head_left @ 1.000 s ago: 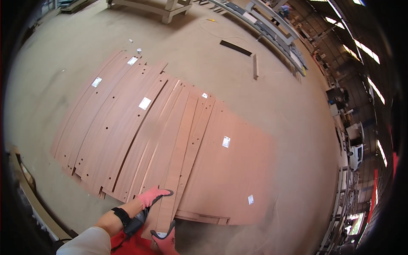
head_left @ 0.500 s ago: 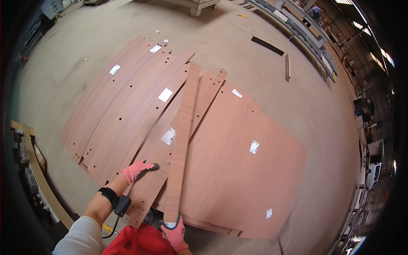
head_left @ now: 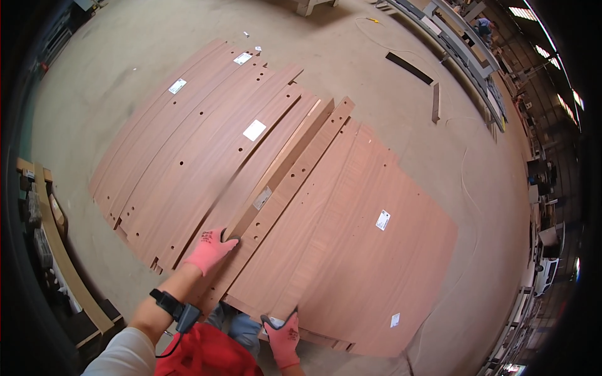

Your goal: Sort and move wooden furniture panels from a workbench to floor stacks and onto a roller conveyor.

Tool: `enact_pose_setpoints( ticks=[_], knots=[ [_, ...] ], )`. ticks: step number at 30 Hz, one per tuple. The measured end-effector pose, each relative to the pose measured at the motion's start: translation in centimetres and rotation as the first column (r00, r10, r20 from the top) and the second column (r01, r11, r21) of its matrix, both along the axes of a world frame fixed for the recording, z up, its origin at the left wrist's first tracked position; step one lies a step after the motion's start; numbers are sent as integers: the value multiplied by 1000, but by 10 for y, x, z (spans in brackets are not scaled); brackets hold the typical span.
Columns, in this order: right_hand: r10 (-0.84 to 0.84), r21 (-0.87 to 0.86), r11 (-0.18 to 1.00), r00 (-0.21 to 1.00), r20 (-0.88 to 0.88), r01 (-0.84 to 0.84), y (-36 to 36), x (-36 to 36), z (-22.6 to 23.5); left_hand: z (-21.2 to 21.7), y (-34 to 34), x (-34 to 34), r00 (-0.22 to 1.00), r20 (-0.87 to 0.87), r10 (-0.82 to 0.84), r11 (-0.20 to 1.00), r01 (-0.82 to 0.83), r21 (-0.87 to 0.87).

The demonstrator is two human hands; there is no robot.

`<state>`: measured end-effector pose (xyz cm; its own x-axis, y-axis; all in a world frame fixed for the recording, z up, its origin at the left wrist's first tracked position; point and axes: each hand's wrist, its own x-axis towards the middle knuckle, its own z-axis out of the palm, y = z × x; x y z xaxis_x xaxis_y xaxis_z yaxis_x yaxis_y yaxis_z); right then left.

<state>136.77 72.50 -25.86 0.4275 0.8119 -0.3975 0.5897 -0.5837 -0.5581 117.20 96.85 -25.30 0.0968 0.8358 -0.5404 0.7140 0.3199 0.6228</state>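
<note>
My left hand (head_left: 212, 250), in a pink glove with dark fingertips, grips a long labelled wood-coloured board (head_left: 279, 172) that is tilted up on its long edge. A narrow drilled strip (head_left: 300, 169) runs along its right side. My right hand (head_left: 285, 341), gloved alike, closes around the near end of a plain wooden strip (head_left: 316, 229). That strip lies lengthwise on a wide wood-coloured panel (head_left: 389, 269), with part of its white end label under my fingers. More drilled panels (head_left: 188, 156) lie side by side to the left.
Dark and brown offcuts (head_left: 409, 67) lie on the concrete floor (head_left: 351, 56) beyond the panels. At the far right stands a long rack (head_left: 464, 53), with a person (head_left: 484, 26) near it. A cable (head_left: 465, 182) crosses the floor. Long timber (head_left: 72, 269) stands at the left.
The plain strip has swung right, from leaning diagonally across the boards to lying on the wide panel. The labelled board has tipped up from flat, my left hand now gripping it.
</note>
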Motion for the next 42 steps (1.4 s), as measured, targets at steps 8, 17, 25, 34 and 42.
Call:
enact_pose_setpoints(
  ticks=[8, 17, 25, 34, 42],
  knots=[
    [-42, -6, 999, 998, 40, 42, 72, 52, -4, -5, -17, -51, 908, -420, 1, 782, 261, 566],
    [-25, 112, 993, 1000, -12, 26, 191, 64, -44, -32, -202, -84, 877, -415, 243, 966, -182, 181],
    [52, 69, 996, 999, -9, -51, 244, 8, -58, -51, -232, -81, 831, -34, 555, 832, -554, 35],
    [110, 27, 993, 993, 44, -112, 272, -20, -46, -44, -219, -92, 666, 120, 737, 674, -737, -53],
    [11, 78, 997, 996, -90, -4, 269, -11, -68, -57, -232, -101, 484, 294, 825, 524, -849, -73]
  ],
)
